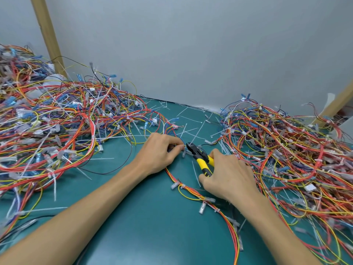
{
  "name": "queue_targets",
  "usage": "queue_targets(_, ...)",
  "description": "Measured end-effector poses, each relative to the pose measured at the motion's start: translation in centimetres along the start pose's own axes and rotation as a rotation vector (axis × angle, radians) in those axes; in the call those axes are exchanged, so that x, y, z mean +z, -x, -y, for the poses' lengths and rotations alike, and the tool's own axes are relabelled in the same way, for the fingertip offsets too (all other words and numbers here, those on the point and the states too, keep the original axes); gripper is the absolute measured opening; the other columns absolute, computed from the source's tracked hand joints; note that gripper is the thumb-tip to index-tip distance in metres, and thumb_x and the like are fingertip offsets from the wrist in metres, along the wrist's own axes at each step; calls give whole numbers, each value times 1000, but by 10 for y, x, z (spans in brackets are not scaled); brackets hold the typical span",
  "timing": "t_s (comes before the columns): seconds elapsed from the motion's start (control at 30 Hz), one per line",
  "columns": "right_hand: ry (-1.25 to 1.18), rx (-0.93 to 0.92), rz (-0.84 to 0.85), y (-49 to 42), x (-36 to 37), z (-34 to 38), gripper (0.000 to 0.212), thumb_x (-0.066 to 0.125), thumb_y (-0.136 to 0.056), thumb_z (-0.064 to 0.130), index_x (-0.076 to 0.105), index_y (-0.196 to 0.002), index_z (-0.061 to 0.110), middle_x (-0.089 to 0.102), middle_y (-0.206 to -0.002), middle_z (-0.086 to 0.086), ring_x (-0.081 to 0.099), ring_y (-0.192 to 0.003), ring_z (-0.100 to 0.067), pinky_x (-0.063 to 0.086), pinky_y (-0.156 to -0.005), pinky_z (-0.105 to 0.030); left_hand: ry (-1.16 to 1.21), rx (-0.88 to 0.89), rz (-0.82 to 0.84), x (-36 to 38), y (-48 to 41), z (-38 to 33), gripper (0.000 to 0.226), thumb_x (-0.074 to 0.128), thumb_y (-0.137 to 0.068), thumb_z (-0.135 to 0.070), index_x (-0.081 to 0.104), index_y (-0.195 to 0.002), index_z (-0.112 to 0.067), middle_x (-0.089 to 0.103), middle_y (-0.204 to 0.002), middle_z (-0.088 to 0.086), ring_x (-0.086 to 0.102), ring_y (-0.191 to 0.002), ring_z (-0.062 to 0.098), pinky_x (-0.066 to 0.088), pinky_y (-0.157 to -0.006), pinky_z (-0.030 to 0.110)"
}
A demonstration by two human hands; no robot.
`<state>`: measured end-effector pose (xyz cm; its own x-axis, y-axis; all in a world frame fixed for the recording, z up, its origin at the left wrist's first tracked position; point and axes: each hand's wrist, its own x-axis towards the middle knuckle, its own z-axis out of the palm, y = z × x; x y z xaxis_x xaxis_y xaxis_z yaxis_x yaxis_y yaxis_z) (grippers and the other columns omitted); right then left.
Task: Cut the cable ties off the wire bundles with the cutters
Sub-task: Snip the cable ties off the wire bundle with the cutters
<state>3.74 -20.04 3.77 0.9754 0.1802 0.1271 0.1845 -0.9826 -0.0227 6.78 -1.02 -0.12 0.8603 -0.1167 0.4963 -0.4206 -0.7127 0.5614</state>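
Cutters (199,156) yellow-handled, gripped by right hand (229,175), left hand (162,152) fingers pinching wire bundle (172,176), green mat (152,217)

A workshop bench: green mat (149,217) heaped with wire bundles (57,127).

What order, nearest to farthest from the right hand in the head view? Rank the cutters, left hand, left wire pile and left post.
1. Cutters, held in the right hand itself.
2. Left hand, just across the cutter tips, pinching the bundle.
3. Left wire pile, farther left.
4. Left post, far back left.
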Motion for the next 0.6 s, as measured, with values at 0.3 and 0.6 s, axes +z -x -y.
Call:
queue_targets(0.3,36,-47,-99,-2,7,-5,39,60,-80,46,52,-112,25,43,-75,-1,50,-77,-32,34,-63,-32,12,-21,12,0,0,2,16,60,-92,-22,75,-86,-22,55,-54,-1,43,-52,15,28,-52,13)
queue_targets(0.6,-44,-104,-324,-8,30,-19,37,67,-83,38,57,-118,33,63,-96,6,60,-92,-22,34,-62,-30,91,-51,23,-2,0,5,18,61,-92,-21,75,-82,-21,49,-50,5,36,-50,15,30,-49,15)
